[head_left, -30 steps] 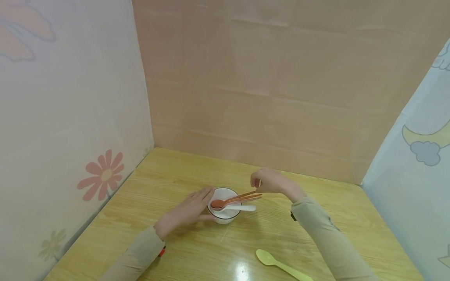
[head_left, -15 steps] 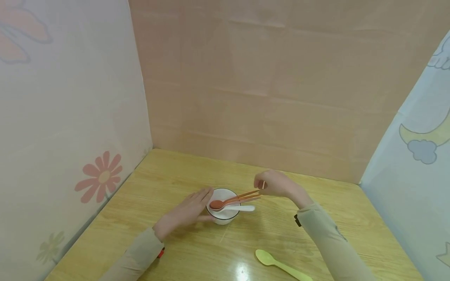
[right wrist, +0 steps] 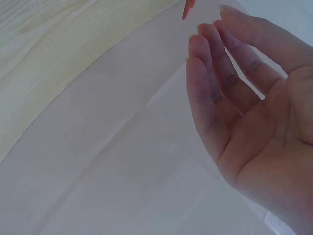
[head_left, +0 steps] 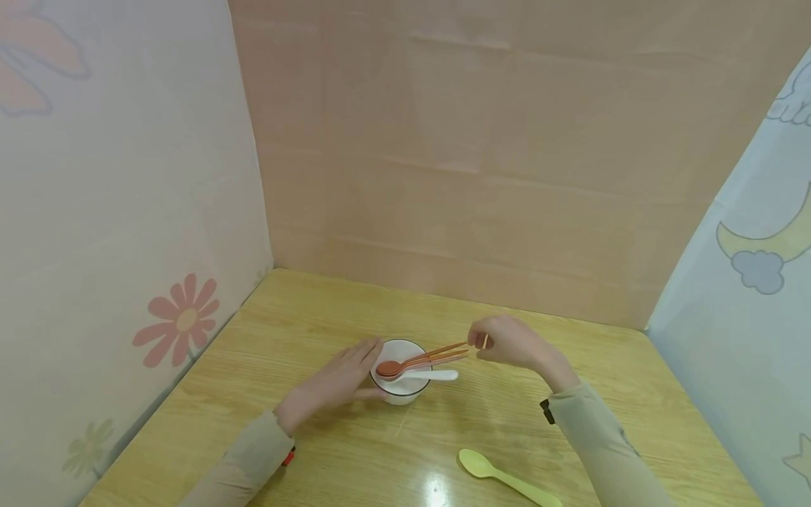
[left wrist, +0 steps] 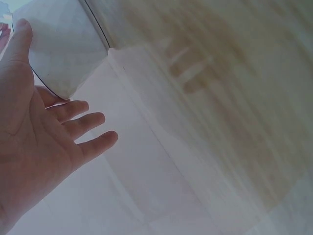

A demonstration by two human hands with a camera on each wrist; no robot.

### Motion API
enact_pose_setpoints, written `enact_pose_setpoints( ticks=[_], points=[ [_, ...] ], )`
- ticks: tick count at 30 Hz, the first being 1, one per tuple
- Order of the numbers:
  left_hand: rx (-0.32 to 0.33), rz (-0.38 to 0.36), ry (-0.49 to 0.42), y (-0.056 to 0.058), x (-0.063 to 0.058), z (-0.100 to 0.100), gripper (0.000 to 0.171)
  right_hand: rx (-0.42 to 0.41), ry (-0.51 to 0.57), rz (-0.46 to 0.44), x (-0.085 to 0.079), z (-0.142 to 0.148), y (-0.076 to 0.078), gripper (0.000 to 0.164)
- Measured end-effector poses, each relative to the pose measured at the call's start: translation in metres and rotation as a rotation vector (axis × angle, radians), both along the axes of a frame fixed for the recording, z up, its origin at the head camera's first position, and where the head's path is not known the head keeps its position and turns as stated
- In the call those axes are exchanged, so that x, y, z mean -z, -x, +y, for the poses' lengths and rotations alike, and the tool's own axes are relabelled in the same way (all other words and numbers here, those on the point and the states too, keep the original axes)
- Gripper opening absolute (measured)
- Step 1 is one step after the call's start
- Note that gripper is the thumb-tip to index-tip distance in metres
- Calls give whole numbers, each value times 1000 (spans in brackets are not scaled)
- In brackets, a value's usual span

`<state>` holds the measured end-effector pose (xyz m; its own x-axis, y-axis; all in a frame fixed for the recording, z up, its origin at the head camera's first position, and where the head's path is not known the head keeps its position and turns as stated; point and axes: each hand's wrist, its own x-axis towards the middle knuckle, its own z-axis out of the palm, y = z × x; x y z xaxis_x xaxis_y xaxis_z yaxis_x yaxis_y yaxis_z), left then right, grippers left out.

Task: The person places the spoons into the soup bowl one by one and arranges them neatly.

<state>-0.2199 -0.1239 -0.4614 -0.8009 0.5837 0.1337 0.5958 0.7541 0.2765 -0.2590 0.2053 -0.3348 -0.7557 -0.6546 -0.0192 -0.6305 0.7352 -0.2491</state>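
Note:
A white bowl (head_left: 395, 398) with a dark rim stands mid-table. My left hand (head_left: 338, 373) holds it at the left, thumb on the near side and fingers along the far side; the left wrist view shows the other fingers spread off the wall. Across the bowl lie an orange-red spoon (head_left: 388, 369) and a white spoon (head_left: 437, 375), handles jutting right over the rim. Several thin orange and pinkish handles (head_left: 443, 353) lie bunched together. Just right of their ends, my right hand (head_left: 510, 343) hovers with loosely bent fingers, holding nothing. In the right wrist view an orange handle tip (right wrist: 188, 9) sits apart from the fingertips.
A yellow-green spoon (head_left: 507, 479) lies on the wooden table (head_left: 355, 451) nearer the front. An orange-brown sheet (head_left: 443, 176) rises behind the table, with patterned pale sheets at left (head_left: 127, 176) and right (head_left: 728, 317).
My right hand has drawn away to the right from the thin orange handle, leaving a gap. My left hand stays at the bowl, and the spoons keep their places in it.

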Motion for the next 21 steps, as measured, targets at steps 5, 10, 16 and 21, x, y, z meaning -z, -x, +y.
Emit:
enact_pose_setpoints(
  ticks=[5, 10, 16, 21],
  points=[
    [-11, -9, -3, 0, -1, 0, 92, 6, 2, 17, 4, 7, -4, 13],
    [-15, -6, -4, -1, -1, -1, 92, 17, 13, 0, 10, 13, -8, 13],
    [-15, -16, -2, -2, -1, -1, 92, -1, 39, -18, 16, 20, -17, 13],
    [-14, 3, 5, -1, -2, -1, 92, 9, 41, -16, 23, 26, -25, 14]
  ],
)
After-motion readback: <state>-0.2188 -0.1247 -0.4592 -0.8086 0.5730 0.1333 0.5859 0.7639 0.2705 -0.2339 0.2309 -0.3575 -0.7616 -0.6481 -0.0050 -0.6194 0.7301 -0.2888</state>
